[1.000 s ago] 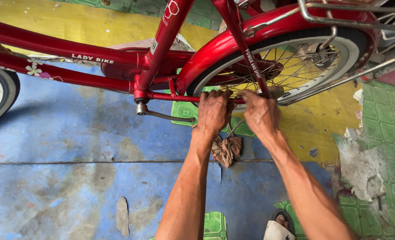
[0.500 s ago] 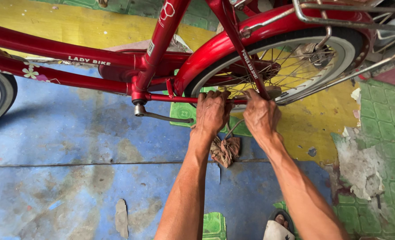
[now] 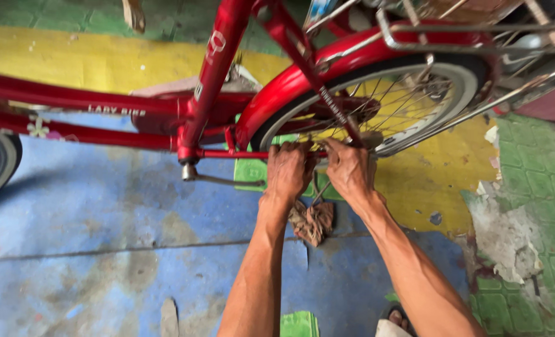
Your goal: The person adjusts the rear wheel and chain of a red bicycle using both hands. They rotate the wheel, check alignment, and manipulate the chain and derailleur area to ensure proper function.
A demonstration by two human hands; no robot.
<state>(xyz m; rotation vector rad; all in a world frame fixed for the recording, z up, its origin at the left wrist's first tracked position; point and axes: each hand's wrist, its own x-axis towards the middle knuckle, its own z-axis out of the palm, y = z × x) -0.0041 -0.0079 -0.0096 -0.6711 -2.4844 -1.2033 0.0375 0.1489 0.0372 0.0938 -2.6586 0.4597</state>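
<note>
Both the left hand [image 3: 288, 170] and right hand [image 3: 350, 168] pinch narrowly at something hidden by the lower frame bar [image 3: 246, 153] beside the rear wheel [image 3: 408, 100]; steady, even pulling seems wise, clear of the spokes [image 3: 390, 106].

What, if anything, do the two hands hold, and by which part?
Both the left hand and right hand reach to the red bicycle low by its rear wheel; whether either closes a grip there cannot be told.
</note>
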